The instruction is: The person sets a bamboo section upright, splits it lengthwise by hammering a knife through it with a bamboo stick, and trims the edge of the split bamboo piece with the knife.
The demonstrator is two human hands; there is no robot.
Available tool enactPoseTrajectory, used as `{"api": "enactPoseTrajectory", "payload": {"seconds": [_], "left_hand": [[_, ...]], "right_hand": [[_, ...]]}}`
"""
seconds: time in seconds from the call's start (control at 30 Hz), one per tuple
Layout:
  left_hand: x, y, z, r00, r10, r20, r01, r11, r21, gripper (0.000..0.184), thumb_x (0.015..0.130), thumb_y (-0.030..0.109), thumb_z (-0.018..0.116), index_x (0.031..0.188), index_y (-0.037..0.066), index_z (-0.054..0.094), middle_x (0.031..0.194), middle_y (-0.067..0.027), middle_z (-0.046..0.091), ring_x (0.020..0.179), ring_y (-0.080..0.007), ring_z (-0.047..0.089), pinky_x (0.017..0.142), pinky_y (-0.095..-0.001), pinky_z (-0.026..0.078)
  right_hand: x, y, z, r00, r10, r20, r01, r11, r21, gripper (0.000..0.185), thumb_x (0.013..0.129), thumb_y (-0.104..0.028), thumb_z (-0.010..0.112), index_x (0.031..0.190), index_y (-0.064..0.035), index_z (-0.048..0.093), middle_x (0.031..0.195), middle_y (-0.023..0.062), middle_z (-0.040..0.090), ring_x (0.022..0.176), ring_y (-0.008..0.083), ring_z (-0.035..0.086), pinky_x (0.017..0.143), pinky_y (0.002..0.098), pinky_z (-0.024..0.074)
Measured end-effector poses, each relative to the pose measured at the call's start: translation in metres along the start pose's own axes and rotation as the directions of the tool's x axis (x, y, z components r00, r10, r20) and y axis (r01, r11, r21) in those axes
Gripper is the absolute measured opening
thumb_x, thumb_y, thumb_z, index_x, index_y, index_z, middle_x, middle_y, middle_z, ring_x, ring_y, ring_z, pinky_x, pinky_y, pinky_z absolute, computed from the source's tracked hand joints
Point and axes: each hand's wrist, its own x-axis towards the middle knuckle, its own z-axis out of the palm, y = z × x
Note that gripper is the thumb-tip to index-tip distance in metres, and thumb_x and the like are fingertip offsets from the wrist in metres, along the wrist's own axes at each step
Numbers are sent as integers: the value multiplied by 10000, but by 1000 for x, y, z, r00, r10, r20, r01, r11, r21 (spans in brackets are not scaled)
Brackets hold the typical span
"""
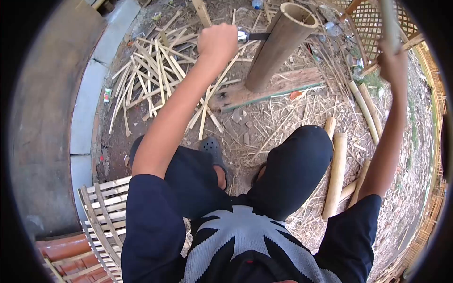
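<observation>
Gripping knife [258, 36] in closed left hand [218, 41], against side of bamboo tube [279, 52] | gripping raised pole [390, 21] in closed right hand [393, 63] | with tube open-topped on wooden plank [302, 81]; cannot see deep inside

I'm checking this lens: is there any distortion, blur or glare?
Head view: fisheye distortion bows the bamboo fence along the right edge, and the corners go black; same view, the right hand and its stick look slightly blurred, the bamboo tube crisper; same view, a faint sheen marks the dark panel at left.
</observation>
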Motion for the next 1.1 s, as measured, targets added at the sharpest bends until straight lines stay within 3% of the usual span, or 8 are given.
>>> {"api": "enactPoseTrajectory", "payload": {"seconds": [0.23,0.33,0.47,0.67,0.9,0.97,1.03,1.1], "left_hand": [[0,-3,13,1000,-3,-19,2,999,-35,154,775,106,657,874,37,752,854,-163,739,794,-326,740,696,-427,601],[4,1,16,1000,-25,13,26,999,-36,160,773,114,658,874,25,746,859,-175,736,799,-331,738,679,-429,601],[-3,3,35,999,-25,-30,24,999,-40,157,763,110,657,858,14,737,850,-188,731,792,-335,737,657,-432,600],[-4,-2,41,997,-70,-24,68,995,-73,164,741,128,679,847,25,750,854,-180,732,787,-342,733,680,-426,601],[-7,6,50,996,-90,19,92,992,-92,163,780,121,647,872,38,752,886,-168,736,827,-340,733,720,-434,595],[-14,9,50,995,-97,26,99,989,-111,151,815,98,621,876,60,753,879,-135,744,818,-321,737,716,-416,593],[-17,13,54,997,-75,11,75,993,-90,153,813,101,625,884,56,753,885,-139,744,820,-320,738,715,-420,595],[-15,17,66,994,-82,67,87,993,-75,144,808,100,633,868,53,755,876,-148,744,818,-317,741,706,-420,598]], "right_hand": [[-32,48,70,856,-175,-487,288,943,167,324,931,-262,658,954,58,696,855,99,714,685,155,668,644,297,544],[-140,101,174,912,253,322,-209,964,-164,483,826,-250,712,1139,100,596,877,195,701,740,281,693,694,410,551],[-116,99,132,919,167,358,-122,982,-145,477,785,-252,729,1119,70,618,767,167,693,601,235,676,578,375,548],[-14,23,0,994,89,64,-94,992,79,412,832,-385,718,1006,-13,698,726,62,655,576,104,605,509,269,453],[8,43,29,778,-336,-531,479,864,154,271,866,-147,686,1021,74,658,865,142,704,729,205,686,638,312,542],[-64,80,135,967,-95,-237,96,995,-7,445,810,-214,704,1110,105,624,894,213,698,788,291,697,718,384,549],[-131,102,194,884,212,418,-195,977,-84,625,754,-280,721,1199,137,589,923,283,693,846,378,708,799,456,555],[-128,122,196,933,144,330,-146,989,-20,517,785,-285,728,1121,83,587,706,152,659,523,213,624,512,366,504]]}}
